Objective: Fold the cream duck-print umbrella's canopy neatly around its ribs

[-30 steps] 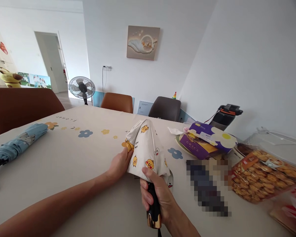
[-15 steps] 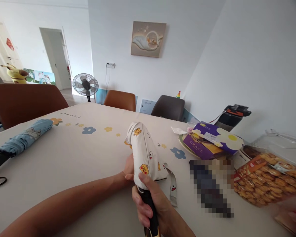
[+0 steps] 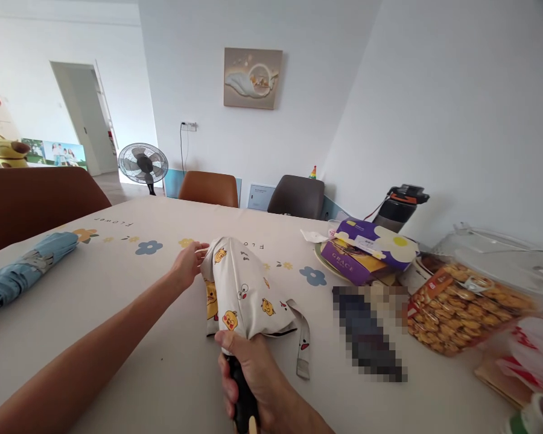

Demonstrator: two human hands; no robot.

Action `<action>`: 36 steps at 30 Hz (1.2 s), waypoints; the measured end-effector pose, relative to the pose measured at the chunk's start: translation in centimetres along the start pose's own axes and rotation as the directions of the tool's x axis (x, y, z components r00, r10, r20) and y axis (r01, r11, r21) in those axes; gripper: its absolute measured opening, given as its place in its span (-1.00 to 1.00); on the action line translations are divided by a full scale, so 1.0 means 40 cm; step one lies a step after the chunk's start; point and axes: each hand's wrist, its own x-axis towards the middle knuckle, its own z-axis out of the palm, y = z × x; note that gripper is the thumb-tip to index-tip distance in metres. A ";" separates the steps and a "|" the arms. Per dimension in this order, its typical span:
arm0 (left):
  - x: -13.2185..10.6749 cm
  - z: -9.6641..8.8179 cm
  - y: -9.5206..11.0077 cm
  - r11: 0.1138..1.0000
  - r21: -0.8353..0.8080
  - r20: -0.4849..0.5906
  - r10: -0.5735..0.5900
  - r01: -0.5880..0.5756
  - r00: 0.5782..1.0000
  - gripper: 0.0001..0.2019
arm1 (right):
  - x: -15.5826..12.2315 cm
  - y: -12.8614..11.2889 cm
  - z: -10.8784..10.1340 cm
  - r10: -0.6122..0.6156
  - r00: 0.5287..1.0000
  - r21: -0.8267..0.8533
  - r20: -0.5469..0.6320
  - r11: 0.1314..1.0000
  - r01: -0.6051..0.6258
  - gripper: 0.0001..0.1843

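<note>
A folded white umbrella [image 3: 239, 288] with yellow cartoon figures points away from me over the table, its canopy fabric loose and hanging in folds. My right hand [image 3: 257, 369] is wrapped round its black handle [image 3: 244, 395], the thumb up at the canopy's lower edge. A strap [image 3: 303, 343] trails from the canopy's right side onto the table. My left hand [image 3: 190, 263] is at the left of the umbrella's far end. Its fingers are stretched out and apart at the fabric, the tips partly hidden. A blue folded umbrella [image 3: 31, 265] lies at the left.
To the right on the table [image 3: 163, 361] are a purple box [image 3: 344, 260], a dark bottle [image 3: 396, 208], a bag of nut-like snacks [image 3: 461, 307], a clear plastic container [image 3: 493, 259] and a paper cup [image 3: 536, 416]. A blurred dark patch lies nearer. Chairs [image 3: 208, 188] and a fan [image 3: 143, 164] stand beyond.
My left hand has moved from behind the canopy's lower part to its far left side. The canopy fabric spreads wider, with a flap hanging at the left. The view has shifted right.
</note>
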 end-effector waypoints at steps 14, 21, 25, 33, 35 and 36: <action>0.031 0.004 -0.008 0.940 0.279 -0.215 0.260 -0.196 0.942 -0.59 | 0.021 0.032 0.009 -0.021 1.000 -0.002 -0.015 1.000 0.021 -0.74; -0.076 0.132 0.124 0.591 0.428 0.626 0.353 -0.684 0.696 -0.83 | 0.022 0.040 0.013 0.096 0.994 -0.067 -0.047 0.993 -0.100 -0.85; -0.108 0.274 0.095 0.456 0.450 0.890 -0.151 -0.768 0.431 -0.67 | 0.015 0.031 0.012 0.134 0.990 -0.086 -0.053 0.987 -0.138 -0.82; -0.066 0.298 0.069 0.283 0.496 0.866 -0.228 -0.821 0.444 -0.62 | 0.009 0.018 0.012 0.166 0.985 -0.038 -0.042 0.985 -0.167 -0.83; -0.062 0.290 0.062 0.274 0.495 0.866 -0.231 -0.825 0.443 -0.74 | 0.010 0.018 0.014 0.149 0.988 -0.031 -0.051 0.988 -0.150 -0.84; -0.061 0.287 0.061 0.278 0.500 0.863 -0.238 -0.820 0.446 -0.78 | 0.012 0.019 0.014 0.140 0.989 -0.027 -0.051 0.990 -0.141 -0.85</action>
